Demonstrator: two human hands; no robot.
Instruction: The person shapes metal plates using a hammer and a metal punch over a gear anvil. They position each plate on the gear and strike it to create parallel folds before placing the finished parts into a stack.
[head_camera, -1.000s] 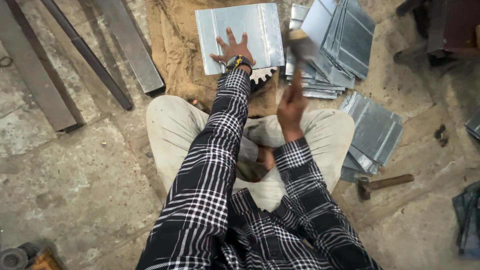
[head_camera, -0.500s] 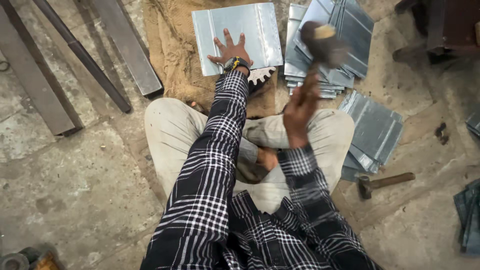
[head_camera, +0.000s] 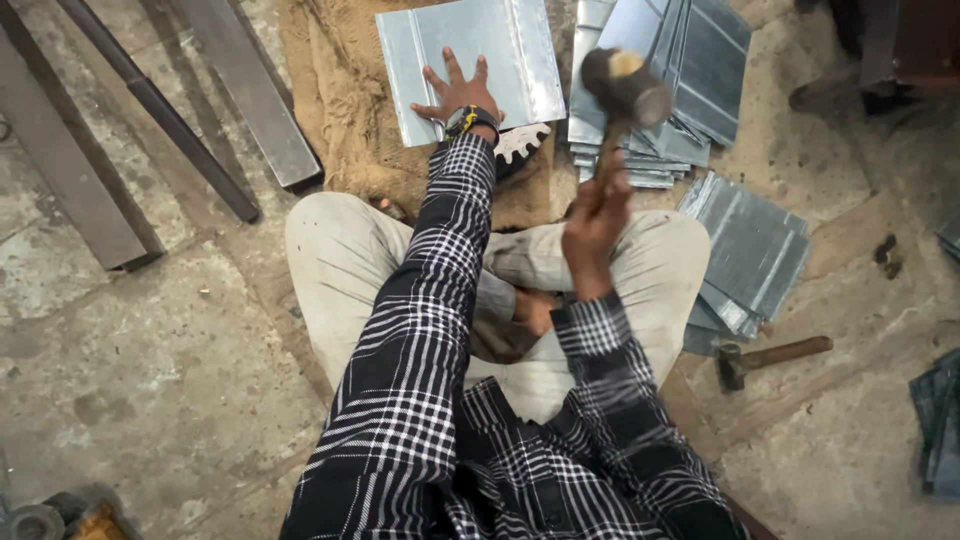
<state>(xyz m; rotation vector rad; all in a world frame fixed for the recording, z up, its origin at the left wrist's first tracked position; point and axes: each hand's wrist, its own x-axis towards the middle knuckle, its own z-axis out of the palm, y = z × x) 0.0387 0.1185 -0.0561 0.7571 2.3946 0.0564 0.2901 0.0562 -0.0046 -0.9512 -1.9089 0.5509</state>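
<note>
Sheet stack (head_camera: 660, 70) right of panel (head_camera: 480, 50)

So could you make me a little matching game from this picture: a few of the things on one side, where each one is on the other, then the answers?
Things:
1. left hand
2. mallet
3. spare hammer
4. long steel bars

Places:
A. lying on the floor by the right knee
B. pressed flat on the metal sheet on the sacking
C. on the ground at the far left
D. raised in the right hand, above the sheet stack

Pairs: 1-B, 2-D, 3-A, 4-C
</note>
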